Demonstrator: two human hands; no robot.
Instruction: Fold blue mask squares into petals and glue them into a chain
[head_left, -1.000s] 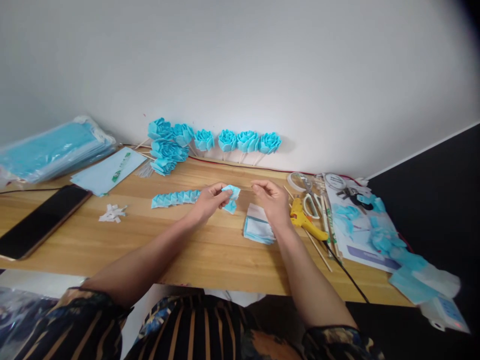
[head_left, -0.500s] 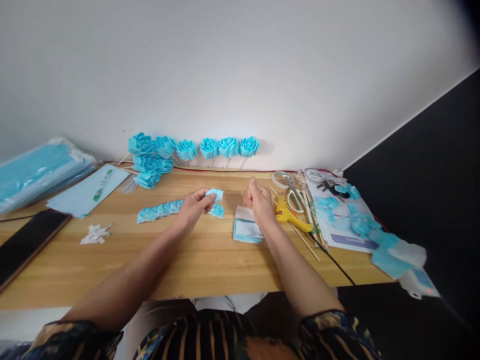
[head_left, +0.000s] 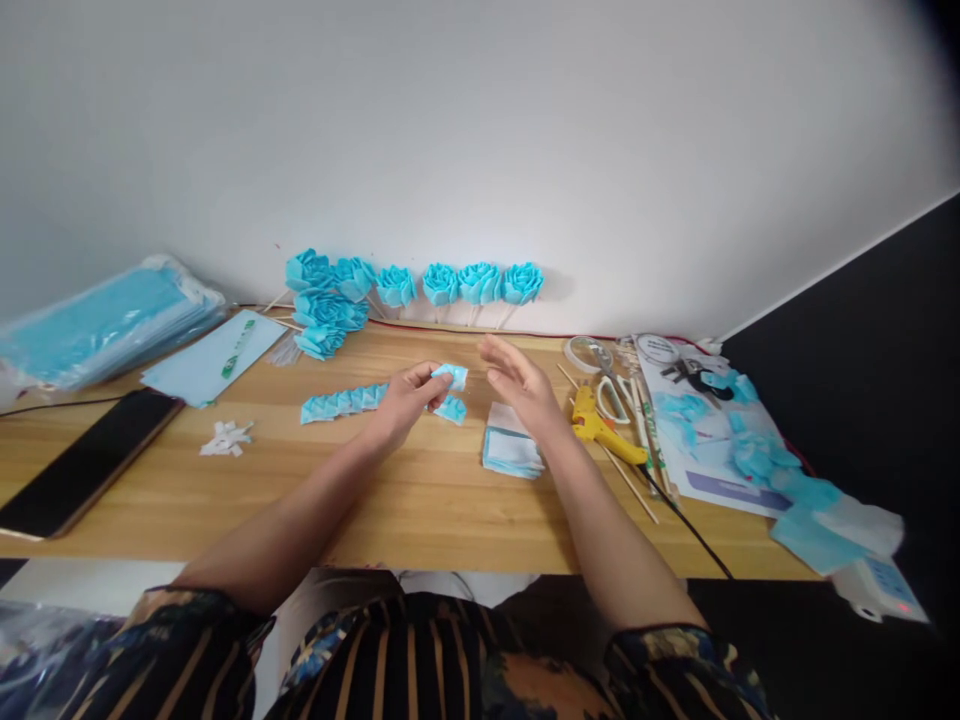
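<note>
Between the fingertips of my left hand is a small folded blue piece, held above the wooden table. My right hand is raised with its fingers stretched out, apart from that piece; nothing shows in it. Just below the right hand lies a stack of blue and white squares. A row of folded blue pieces runs left from behind my left hand, and another folded piece shows at the right of that hand.
Blue fabric flowers on sticks lean along the wall. Right of the stack are a yellow glue gun, scissors and a printed sheet. White strips, a black phone and packaged blue sheets lie left.
My right hand has gone from a closed fist to outstretched fingers. My left hand still holds the folded piece. The whole view has shifted, so the table things appear further right.
</note>
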